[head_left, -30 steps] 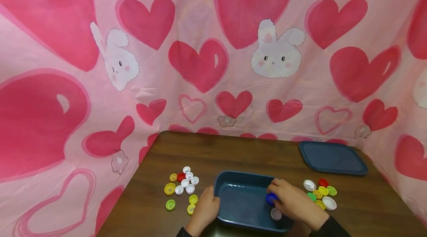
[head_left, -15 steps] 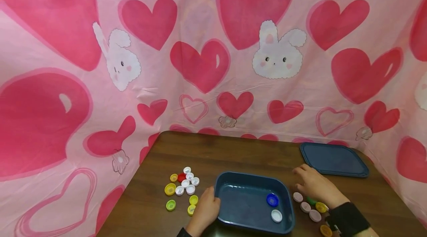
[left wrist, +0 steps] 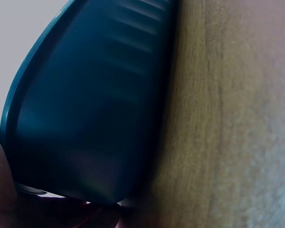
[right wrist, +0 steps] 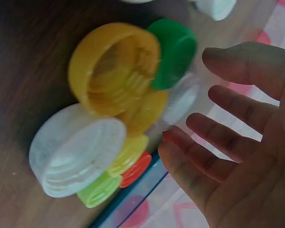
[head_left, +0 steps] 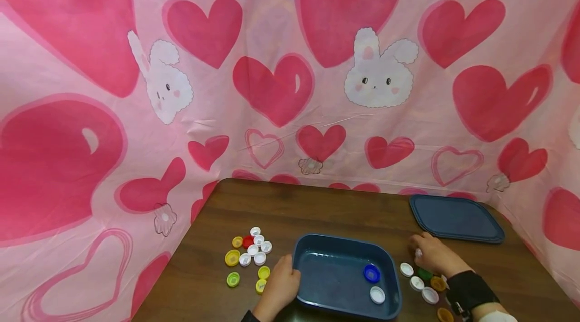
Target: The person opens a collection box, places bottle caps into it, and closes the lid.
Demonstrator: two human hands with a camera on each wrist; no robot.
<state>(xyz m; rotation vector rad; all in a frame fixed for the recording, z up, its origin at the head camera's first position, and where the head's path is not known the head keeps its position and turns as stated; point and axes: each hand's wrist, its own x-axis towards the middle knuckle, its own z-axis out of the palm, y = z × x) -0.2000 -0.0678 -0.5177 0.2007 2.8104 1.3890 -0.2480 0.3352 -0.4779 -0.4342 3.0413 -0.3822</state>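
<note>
My left hand (head_left: 282, 282) grips the left rim of a dark blue rectangular tray (head_left: 331, 276); the left wrist view shows the tray's outer wall (left wrist: 80, 104) up close. A blue bottle cap (head_left: 371, 273) and a white bottle cap (head_left: 377, 295) lie inside near the right end. Right of the tray, my right hand (head_left: 435, 254) hovers at a cluster of caps, with a small whitish spot by its fingers. In the right wrist view its fingers are spread and relaxed, close to a green cap (right wrist: 176, 52), an orange cap (right wrist: 80, 71) and a white cap (right wrist: 57, 152).
Left of the tray lie several loose caps, among them a red one (head_left: 247, 242), a yellow one (head_left: 232, 257) and a lime one (head_left: 233, 279). A flat dark blue lid (head_left: 456, 217) lies at the table's back right. A pink heart-patterned cloth (head_left: 272, 90) hangs behind.
My right hand has left the blue cap in the tray and moved right to the cap cluster, shifting slightly lower in the last half second. My left hand has stayed on the rim.
</note>
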